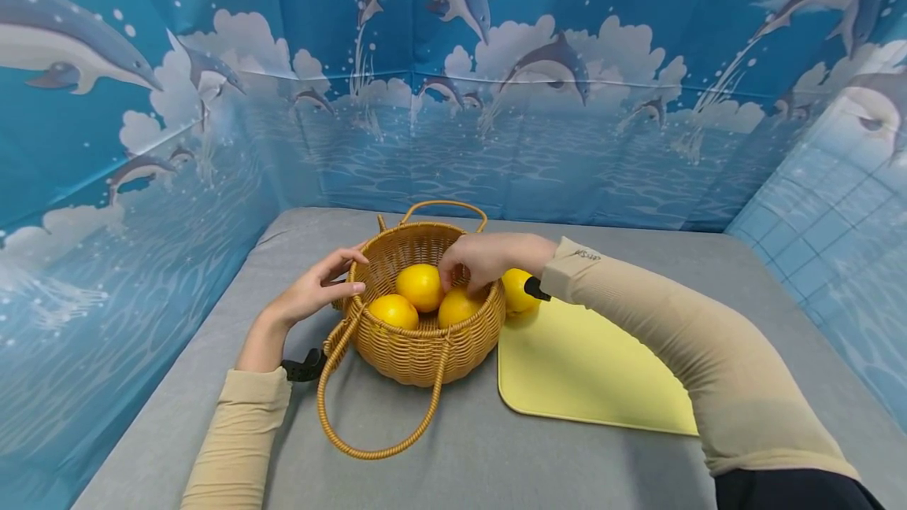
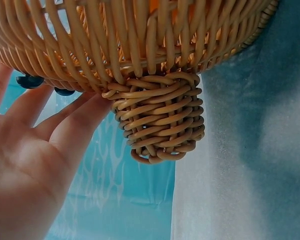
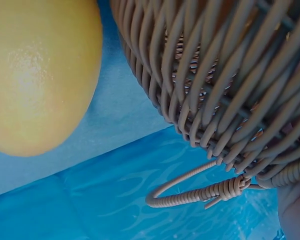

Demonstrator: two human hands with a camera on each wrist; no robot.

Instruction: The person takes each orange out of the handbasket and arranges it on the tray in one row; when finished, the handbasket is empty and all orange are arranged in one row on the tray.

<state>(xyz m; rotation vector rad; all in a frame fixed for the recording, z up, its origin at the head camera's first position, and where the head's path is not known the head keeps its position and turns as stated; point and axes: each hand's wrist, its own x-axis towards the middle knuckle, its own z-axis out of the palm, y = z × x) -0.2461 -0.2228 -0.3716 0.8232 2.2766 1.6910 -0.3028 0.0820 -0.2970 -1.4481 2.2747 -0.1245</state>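
A round wicker basket (image 1: 404, 360) holds three yellow lemons, one at the back (image 1: 420, 286), one at front left (image 1: 394, 312) and one at front right (image 1: 459, 308). My right hand (image 1: 482, 260) reaches over the basket's right rim, its curled fingers on the front-right lemon; the fingertips are partly hidden. With thumb and fingers fairly straight, my left hand (image 1: 315, 290) rests against the left rim. In the left wrist view its fingers (image 2: 80, 120) touch the weave beside a woven snout (image 2: 160, 120) and dark round beads (image 2: 30, 81). Outside the basket, another lemon (image 1: 520, 294) lies by the right wrist.
A yellow mat (image 1: 588, 368) lies right of the basket on the grey cloth surface (image 1: 567, 463). One basket handle (image 1: 375, 455) droops toward the front, while the other (image 1: 444, 203) stands at the back. Dolphin-printed blue curtains (image 1: 453, 132) surround the surface.
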